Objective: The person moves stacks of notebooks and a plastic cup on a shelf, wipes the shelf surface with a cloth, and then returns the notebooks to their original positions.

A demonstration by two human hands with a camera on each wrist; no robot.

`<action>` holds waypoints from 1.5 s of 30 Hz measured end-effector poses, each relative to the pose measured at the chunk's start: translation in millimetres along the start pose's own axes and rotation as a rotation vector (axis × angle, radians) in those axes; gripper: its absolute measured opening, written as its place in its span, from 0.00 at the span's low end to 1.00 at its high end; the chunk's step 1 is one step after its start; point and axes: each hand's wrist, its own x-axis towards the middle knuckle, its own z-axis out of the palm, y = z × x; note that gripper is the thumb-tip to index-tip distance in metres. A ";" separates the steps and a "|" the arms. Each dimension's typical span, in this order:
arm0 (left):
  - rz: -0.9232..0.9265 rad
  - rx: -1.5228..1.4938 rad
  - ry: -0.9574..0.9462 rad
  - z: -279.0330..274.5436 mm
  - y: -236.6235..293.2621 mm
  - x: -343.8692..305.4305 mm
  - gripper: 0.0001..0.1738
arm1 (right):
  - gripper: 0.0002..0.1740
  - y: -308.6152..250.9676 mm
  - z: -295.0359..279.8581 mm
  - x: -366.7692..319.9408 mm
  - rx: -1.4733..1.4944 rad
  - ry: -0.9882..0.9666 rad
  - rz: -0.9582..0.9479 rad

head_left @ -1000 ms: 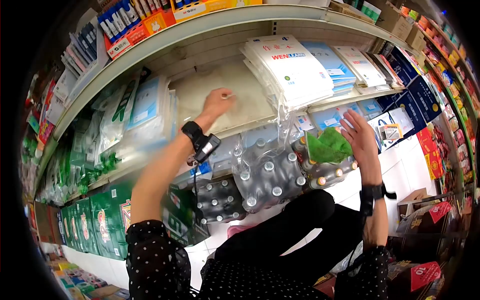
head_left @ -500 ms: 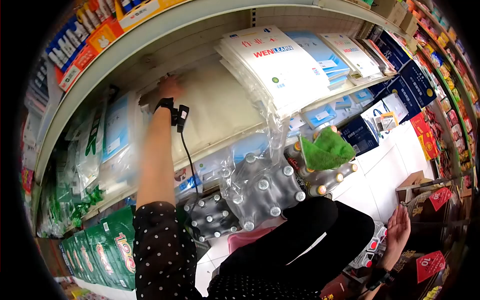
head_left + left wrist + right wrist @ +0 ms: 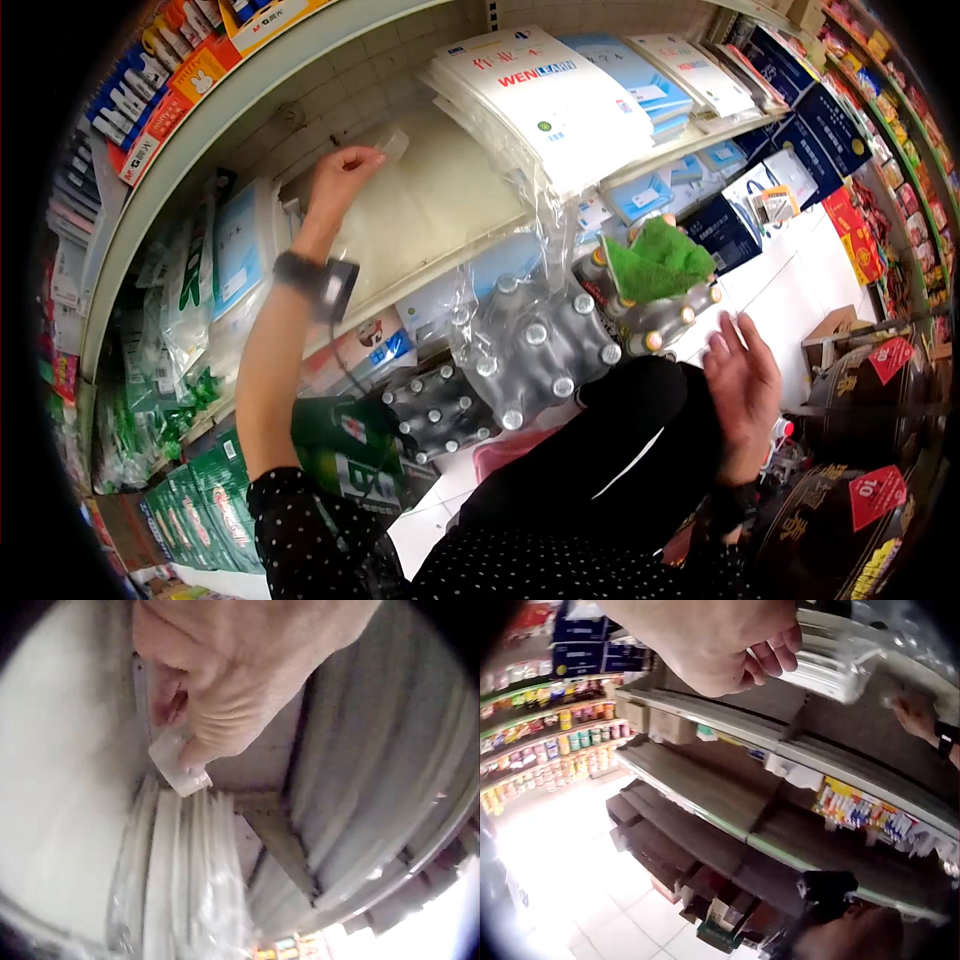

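Observation:
My left hand (image 3: 338,185) is over the bare part of the shelf (image 3: 440,200), pinching a small piece of clear plastic (image 3: 178,763) between thumb and finger. To its left stand books in clear wrap (image 3: 240,250); their edges show below the hand in the left wrist view. Right of the bare part lies a stack of white WENLEARN exercise books (image 3: 545,105), a loose plastic wrapper (image 3: 545,215) hanging off the shelf edge below. My right hand (image 3: 742,385) hovers beside my knee with fingers loosely bent, holding nothing. Near it, a green cloth (image 3: 655,260) lies over bottles.
Shrink-wrapped packs of dark bottles (image 3: 535,345) stand on the floor under the shelf. Green cartons (image 3: 215,500) are at lower left, dark blue boxes (image 3: 830,125) at the far right. Boxes of pens (image 3: 165,125) line the shelf above, whose edge arches over my left arm.
My left hand has come forward from the back left of the shelf, the clear plastic piece now visible in its fingers. My right hand dropped to the lower right, then rose toward the knee.

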 end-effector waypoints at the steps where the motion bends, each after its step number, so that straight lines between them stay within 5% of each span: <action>1: 0.100 0.001 0.010 -2.6 26.1 -23.9 0.11 | 0.21 9.6 20.2 2.8 -0.029 -0.064 0.048; 7: 0.520 0.268 -0.058 -25.0 165.6 -149.6 0.09 | 0.26 59.8 106.5 3.8 -0.112 -0.375 0.267; 15: 0.682 0.234 -0.171 -6.1 230.3 -210.8 0.16 | 0.28 78.9 131.7 -17.7 -0.123 -0.393 0.214; 21: 0.727 0.112 -0.217 26.0 244.4 -214.3 0.24 | 0.24 74.2 104.4 -20.5 -0.129 -0.395 0.152; 27: 0.493 -0.198 -0.288 54.2 251.0 -210.8 0.39 | 0.22 68.6 81.9 -15.5 0.177 -0.376 0.384; 33: 0.463 -0.171 -0.342 70.9 247.4 -203.6 0.37 | 0.22 77.1 71.4 -12.1 0.438 -0.280 0.507; 39: 0.489 -0.115 -0.325 78.1 248.4 -202.9 0.34 | 0.24 83.8 65.8 -6.4 0.367 -0.348 0.490; 42: 0.568 -0.032 -0.304 79.8 250.8 -204.2 0.33 | 0.30 81.4 65.3 -6.9 0.206 -0.195 0.413; 45: 0.668 0.126 -0.308 84.2 250.4 -205.4 0.35 | 0.38 79.1 64.1 -5.8 -0.039 -0.259 0.206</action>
